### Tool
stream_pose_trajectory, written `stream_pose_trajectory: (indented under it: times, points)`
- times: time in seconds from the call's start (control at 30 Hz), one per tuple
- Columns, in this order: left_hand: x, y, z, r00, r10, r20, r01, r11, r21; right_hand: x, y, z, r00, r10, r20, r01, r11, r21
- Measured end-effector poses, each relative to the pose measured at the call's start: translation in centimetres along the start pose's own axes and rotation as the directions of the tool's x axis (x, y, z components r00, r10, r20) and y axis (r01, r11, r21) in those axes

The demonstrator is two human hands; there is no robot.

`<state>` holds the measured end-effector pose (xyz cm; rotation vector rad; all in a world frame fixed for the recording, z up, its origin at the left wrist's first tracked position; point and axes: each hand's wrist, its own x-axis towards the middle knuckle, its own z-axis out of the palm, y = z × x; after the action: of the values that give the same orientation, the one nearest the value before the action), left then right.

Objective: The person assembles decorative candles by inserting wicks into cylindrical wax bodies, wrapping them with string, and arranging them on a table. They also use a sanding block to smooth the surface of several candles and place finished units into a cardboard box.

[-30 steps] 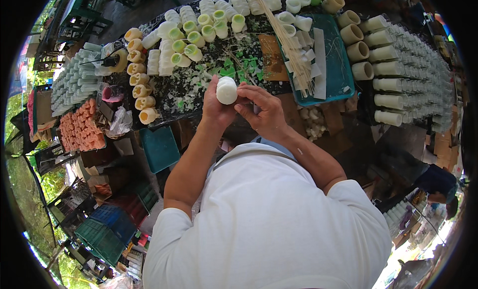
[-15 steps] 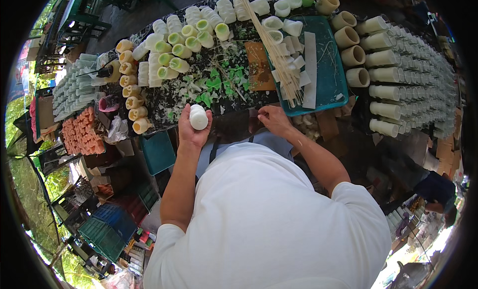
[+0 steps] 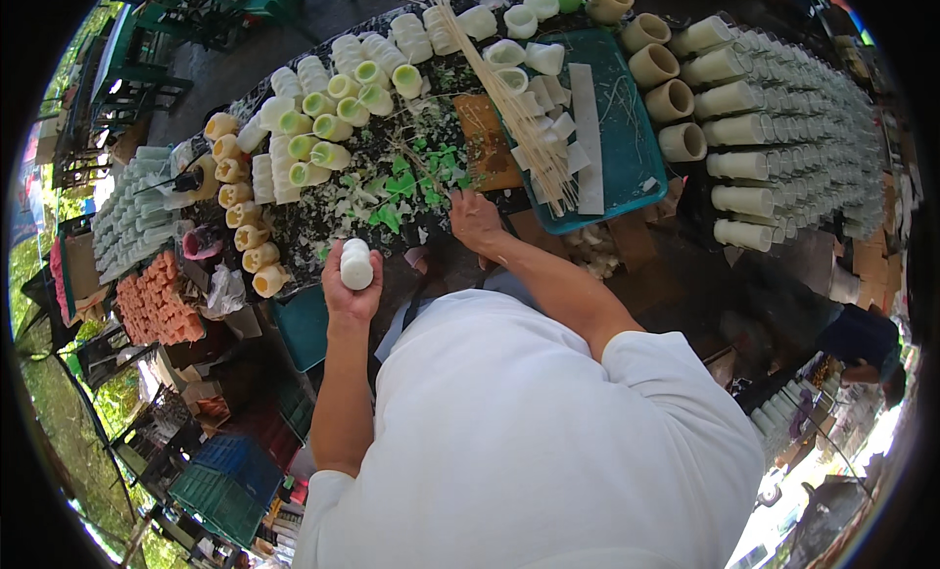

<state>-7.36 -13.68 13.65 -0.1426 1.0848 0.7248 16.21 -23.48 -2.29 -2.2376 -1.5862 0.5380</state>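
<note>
Where left hand (image 3: 347, 301) cups cylinder (image 3: 356, 265), underside hidden

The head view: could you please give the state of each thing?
White waxy cylinder: held in left hand
Right hand: beside green scraps, grip unclear
Flat green scraps: scattered
Teal rectangular tray: holding white pieces
Thin pale sticks: bunched, lying across the tray
Yellow scalloped cups: lined up, open

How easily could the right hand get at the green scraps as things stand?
Likely yes: the right hand is close beside the green scraps, which lie in the open with nothing visible blocking the way.
</note>
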Motion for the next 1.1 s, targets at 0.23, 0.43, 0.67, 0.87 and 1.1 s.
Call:
stream_pose_trajectory:
  times: [0.23, 0.43, 0.67, 0.87, 1.1]
  points:
    - [0.6, 1.3, -2.0, 0.997, -0.05, -0.061, 0.052, 0.998, 0.023, 1.1, -0.1, -0.6, 0.999, -0.038, 0.013, 0.034, 0.976, 0.214]
    - [1.0, 1.8, -2.6, 0.996, -0.085, -0.023, 0.086, 0.996, 0.028, -0.4, 7.8, -12.8, 0.874, 0.211, -0.439, -0.238, 0.971, -0.008]
    - [0.6, 0.0, 0.9, 0.994, -0.102, -0.048, 0.109, 0.976, 0.189, 4.7, 8.9, -12.8, 0.872, 0.128, -0.472, -0.2, 0.974, -0.106]
    - [-0.3, -1.2, 2.1, 0.992, -0.121, -0.033, 0.125, 0.967, 0.221, 11.3, 8.8, -10.5, 0.858, 0.272, -0.436, -0.406, 0.879, -0.25]
    - [-0.8, -1.6, 0.5, 0.995, -0.08, -0.051, 0.087, 0.984, 0.155, 12.4, 9.8, -9.4, 0.888, 0.277, -0.366, -0.364, 0.911, -0.193]
